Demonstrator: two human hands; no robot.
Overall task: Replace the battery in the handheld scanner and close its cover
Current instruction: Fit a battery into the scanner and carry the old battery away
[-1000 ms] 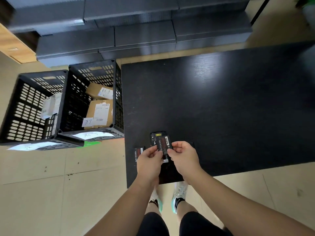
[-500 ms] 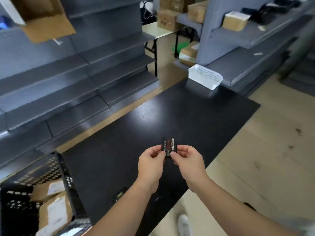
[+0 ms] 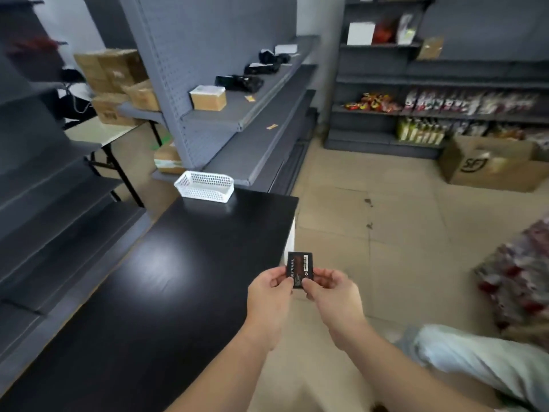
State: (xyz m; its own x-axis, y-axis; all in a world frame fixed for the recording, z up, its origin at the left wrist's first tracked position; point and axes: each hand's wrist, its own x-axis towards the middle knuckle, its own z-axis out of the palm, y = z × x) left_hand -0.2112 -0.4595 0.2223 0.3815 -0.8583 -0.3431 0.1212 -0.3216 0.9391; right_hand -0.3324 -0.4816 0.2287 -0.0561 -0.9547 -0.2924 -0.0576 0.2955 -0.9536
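Note:
A flat black battery (image 3: 299, 269) with a red and white label is pinched between my two hands, out past the right edge of the black table (image 3: 166, 278). My left hand (image 3: 271, 295) grips its left edge with thumb and fingers. My right hand (image 3: 332, 292) grips its lower right corner. The battery is upright with its label facing me. The handheld scanner is not in view.
A white plastic basket (image 3: 205, 185) stands at the table's far corner. Grey shelving (image 3: 246, 114) with boxes and black devices runs behind it. A cardboard box (image 3: 493, 168) sits on the floor at the right, near stocked shelves (image 3: 445, 108). A person's pale sleeve (image 3: 475, 361) shows low right.
My view has swung up and to the right, away from the table's near end and the crates. Both hands have carried the battery rightward, past the table edge.

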